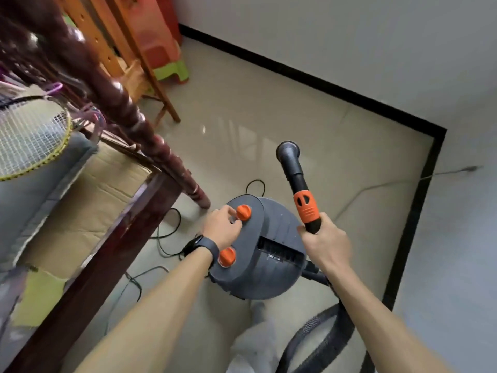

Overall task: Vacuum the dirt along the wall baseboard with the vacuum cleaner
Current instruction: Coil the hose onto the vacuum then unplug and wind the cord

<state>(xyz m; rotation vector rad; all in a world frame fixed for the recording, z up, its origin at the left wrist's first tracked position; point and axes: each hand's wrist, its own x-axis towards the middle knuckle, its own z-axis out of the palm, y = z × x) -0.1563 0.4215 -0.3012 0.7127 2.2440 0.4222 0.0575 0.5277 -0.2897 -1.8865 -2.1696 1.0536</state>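
two hands are on the grey canister vacuum cleaner (265, 267), which stands on the tiled floor (269, 109) near the bedpost (161, 154). the left hand (222, 227) pinches the upper orange knob (244, 212) on its lid. the right hand (325, 244) grasps the wand handle (306, 208), with the nozzle (288, 152) raised, well apart from the black baseboard (322, 82).

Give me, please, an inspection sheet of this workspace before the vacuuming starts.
Surface: glossy beige tile floor; dirt not discernible.
Job's things: vacuum cleaner on floor; wand held away from black baseboard.
Clutter: cardboard and racket on the bed.
Grippers: left hand pinches upper orange knob; right hand grips wand.
Cables: black cord loops beside bed leg; hose trails near right arm.
Surroundings: stacked stools, white walls.
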